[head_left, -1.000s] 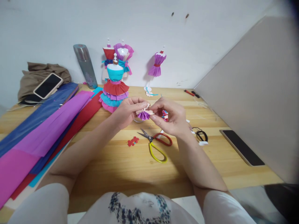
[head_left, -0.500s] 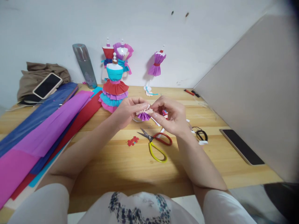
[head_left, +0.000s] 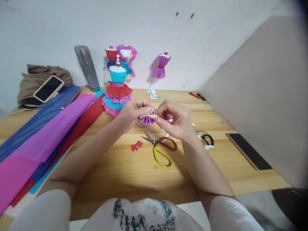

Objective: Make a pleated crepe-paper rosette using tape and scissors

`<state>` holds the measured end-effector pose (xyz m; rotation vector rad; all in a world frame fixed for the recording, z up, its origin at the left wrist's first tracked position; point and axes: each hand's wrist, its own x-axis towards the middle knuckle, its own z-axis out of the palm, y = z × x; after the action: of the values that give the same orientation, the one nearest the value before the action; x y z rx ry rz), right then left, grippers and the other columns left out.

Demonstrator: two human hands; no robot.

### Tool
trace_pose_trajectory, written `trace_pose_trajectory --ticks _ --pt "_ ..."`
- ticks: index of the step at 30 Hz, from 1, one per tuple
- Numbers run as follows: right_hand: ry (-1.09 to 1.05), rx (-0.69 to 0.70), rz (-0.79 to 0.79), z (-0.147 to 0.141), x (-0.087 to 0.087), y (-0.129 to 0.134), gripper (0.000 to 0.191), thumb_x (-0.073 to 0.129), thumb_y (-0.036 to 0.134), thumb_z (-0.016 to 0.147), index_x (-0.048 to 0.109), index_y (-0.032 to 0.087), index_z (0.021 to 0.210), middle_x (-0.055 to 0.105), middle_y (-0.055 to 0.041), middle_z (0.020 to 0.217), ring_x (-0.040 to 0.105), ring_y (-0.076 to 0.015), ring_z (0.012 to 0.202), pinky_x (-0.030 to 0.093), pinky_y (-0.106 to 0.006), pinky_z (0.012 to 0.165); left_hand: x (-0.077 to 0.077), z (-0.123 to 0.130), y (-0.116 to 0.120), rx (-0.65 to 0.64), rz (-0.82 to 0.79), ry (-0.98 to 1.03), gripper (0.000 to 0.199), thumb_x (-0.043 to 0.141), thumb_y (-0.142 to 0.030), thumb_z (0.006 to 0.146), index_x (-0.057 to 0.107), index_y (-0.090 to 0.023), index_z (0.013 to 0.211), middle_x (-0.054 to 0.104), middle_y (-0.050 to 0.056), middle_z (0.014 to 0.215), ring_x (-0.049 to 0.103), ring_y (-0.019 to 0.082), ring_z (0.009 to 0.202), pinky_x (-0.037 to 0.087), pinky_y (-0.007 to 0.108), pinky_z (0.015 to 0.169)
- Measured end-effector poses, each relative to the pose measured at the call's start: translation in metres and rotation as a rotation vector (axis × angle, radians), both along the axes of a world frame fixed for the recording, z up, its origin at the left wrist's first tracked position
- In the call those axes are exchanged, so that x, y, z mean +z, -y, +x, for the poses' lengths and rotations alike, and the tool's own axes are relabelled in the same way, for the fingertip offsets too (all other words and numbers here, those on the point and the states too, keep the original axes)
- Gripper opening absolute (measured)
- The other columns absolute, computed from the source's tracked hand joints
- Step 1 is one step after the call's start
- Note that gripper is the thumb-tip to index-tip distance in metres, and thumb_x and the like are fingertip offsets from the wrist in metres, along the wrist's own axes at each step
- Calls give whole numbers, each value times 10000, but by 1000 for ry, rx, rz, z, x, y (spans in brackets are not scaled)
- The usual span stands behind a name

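Between my two hands is a small pleated paper fan piece [head_left: 147, 120], purple below and pale peach above. My left hand [head_left: 134, 113] pinches its upper left side with thumb and fingers. The thumb and fingertips of my right hand [head_left: 176, 118] are closed on its right edge. Just below lie scissors [head_left: 156, 144] with one red and one yellow handle, blades pointing left. Red paper scraps [head_left: 137, 146] rest left of the blades. Something small and multicoloured [head_left: 169, 118] shows partly behind my right fingers; I cannot make out what it is.
Paper-dressed mannequins [head_left: 117, 75] stand at the back left, another [head_left: 162, 65] farther right. Coloured paper sheets [head_left: 48, 138] cover the left side, near a bottle [head_left: 87, 69], a phone [head_left: 48, 88] and brown cloth [head_left: 45, 72]. A second phone [head_left: 249, 151] and a black cord loop [head_left: 207, 140] lie right.
The fingers of my right hand have shifted slightly at the edge of the paper piece, and more of the multicoloured thing behind them shows. My left hand keeps its pinch.
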<state>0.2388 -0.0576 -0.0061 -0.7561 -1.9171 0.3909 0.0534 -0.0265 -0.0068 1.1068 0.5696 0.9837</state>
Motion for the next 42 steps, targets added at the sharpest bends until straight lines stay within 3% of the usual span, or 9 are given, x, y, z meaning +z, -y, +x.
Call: trace_pose_trajectory --ticks 6,11,18,28,35,42 --pt "32 16 -19 -1 1 -1 288 777 454 895 649 223 782 593 27 676 496 -115 566 386 -286 541 0 0 0 -3 27 5 246 882 -298 680 680 -158 695 665 12 653 602 132 603 494 275 606" --pt "82 60 108 1 -1 -4 268 699 368 976 614 214 774 602 16 696 509 -121 594 385 -294 573 4 0 2 10 7 -37 214 844 -271 718 665 -157 688 655 16 642 613 150 636 497 296 673" --pt "193 -71 232 -1 1 -1 222 599 294 1026 616 212 820 615 -16 733 534 -160 650 392 -336 646 6 -4 -2 -1 43 -91 280 878 -333 669 666 -151 703 649 10 642 551 114 589 419 267 608" --pt "220 -115 157 -2 4 3 197 608 283 994 607 231 803 629 -34 736 532 -184 652 410 -355 646 8 -12 -7 -93 163 -202 235 864 -343 691 716 -161 703 619 -4 603 466 97 553 340 267 560" --pt "203 -143 184 -3 3 4 195 631 265 989 604 230 800 625 -23 728 517 -165 631 401 -345 628 10 -11 -4 -51 154 -225 215 855 -314 716 729 -139 730 665 16 643 519 102 579 381 255 560" --pt "121 -167 142 -4 4 4 291 704 436 957 604 238 768 607 -20 690 502 -168 610 394 -345 591 12 -9 2 -73 174 -218 206 848 -328 722 746 -149 735 640 3 602 490 106 559 377 265 572"
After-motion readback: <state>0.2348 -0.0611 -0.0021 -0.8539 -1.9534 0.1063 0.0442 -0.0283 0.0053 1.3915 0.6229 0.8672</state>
